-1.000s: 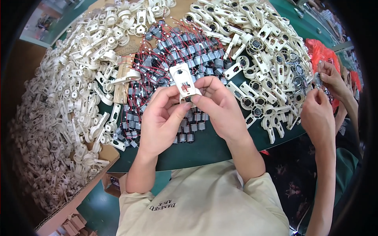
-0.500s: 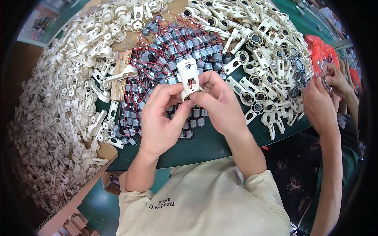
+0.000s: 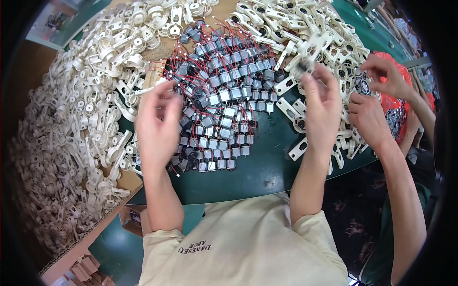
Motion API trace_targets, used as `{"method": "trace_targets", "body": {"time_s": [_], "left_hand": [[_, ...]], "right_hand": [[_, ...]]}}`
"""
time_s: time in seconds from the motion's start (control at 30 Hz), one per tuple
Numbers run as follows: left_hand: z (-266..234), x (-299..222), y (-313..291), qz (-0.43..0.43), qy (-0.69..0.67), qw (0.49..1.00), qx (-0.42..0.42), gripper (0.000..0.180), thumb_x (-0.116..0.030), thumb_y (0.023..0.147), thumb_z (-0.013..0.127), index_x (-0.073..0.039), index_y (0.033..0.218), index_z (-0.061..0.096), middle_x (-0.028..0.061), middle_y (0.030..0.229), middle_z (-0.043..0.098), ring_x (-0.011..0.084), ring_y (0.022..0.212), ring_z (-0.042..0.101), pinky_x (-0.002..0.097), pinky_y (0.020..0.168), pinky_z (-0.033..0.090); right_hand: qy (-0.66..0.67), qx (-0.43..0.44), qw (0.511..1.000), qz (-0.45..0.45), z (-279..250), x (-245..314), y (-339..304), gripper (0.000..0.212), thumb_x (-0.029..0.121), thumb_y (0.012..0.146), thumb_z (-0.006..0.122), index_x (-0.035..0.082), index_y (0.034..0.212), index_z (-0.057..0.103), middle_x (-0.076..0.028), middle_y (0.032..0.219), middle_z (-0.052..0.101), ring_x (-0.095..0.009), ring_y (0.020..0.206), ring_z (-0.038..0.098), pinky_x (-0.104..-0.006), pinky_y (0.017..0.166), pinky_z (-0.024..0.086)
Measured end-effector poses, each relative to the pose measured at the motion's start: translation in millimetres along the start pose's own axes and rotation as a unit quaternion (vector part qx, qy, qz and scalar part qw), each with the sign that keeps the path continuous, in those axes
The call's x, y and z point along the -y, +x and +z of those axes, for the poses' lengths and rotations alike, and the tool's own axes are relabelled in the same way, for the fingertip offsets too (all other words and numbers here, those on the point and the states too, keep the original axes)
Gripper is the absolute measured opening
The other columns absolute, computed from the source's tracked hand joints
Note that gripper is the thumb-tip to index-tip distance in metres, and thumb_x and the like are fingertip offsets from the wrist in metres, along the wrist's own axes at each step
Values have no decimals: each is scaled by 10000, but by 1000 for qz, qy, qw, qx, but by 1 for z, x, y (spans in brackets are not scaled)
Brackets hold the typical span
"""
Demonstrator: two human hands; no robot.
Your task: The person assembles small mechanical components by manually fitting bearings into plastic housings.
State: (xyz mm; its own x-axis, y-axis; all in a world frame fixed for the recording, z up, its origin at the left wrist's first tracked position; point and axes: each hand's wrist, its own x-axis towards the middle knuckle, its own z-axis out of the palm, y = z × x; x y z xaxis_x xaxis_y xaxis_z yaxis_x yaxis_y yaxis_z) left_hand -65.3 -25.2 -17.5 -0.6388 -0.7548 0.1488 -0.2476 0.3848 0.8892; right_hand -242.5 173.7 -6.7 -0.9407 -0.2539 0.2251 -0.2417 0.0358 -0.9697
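Observation:
My left hand [image 3: 160, 121] is at the left edge of the motor pile, over a wooden block [image 3: 153, 76]. Its fingers are smeared by motion beside a cream plastic housing [image 3: 151, 89], and whether they grip it does not show. On the right, my right hand [image 3: 322, 107] is raised with thumb and fingers apart. Just beyond its fingertips a cream housing [image 3: 315, 47] with a dark round insert is blurred by motion, over the pile of similar housings. Between my hands lie rows of small grey motors [image 3: 222, 97] with red wires.
A large heap of cream housings [image 3: 62, 157] fills the left, partly in a cardboard box [image 3: 126, 183]. Fitted housings [image 3: 341, 71] are piled at right. A co-worker's hands [image 3: 369, 114] work there beside a red plastic bag [image 3: 400, 71]. The green table's front edge [image 3: 229, 198] is near me.
My hands have parted from the housing held between them. The left has swung left to the wooden block; the right has moved right with a housing now blurred beyond its fingers.

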Motion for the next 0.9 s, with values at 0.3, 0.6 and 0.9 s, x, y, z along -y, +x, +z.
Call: {"method": "trace_targets", "body": {"time_s": [0.3,0.6,0.9], "left_hand": [[-18,31,26,-66,235,970,-13,364,-284,878,653,-42,1150,626,153,812,634,287,719,617,384,676,481],[-30,18,13,-102,60,992,-51,422,-225,823,749,16,1111,556,65,829,641,104,704,571,245,642,474],[-33,-12,-2,-82,-358,926,88,414,-192,997,484,54,1314,386,227,1199,576,216,819,656,288,700,534]], "right_hand": [[-233,337,912,7,6,3,-23,119,98,829,660,23,919,681,-159,816,658,-315,730,641,-357,672,499],[-15,335,940,70,8,-9,-27,79,50,924,576,-9,953,620,-65,929,682,-116,787,615,-273,724,488],[166,340,918,120,26,23,-47,67,11,927,560,1,954,620,2,799,597,-45,691,511,-193,580,404]]}}
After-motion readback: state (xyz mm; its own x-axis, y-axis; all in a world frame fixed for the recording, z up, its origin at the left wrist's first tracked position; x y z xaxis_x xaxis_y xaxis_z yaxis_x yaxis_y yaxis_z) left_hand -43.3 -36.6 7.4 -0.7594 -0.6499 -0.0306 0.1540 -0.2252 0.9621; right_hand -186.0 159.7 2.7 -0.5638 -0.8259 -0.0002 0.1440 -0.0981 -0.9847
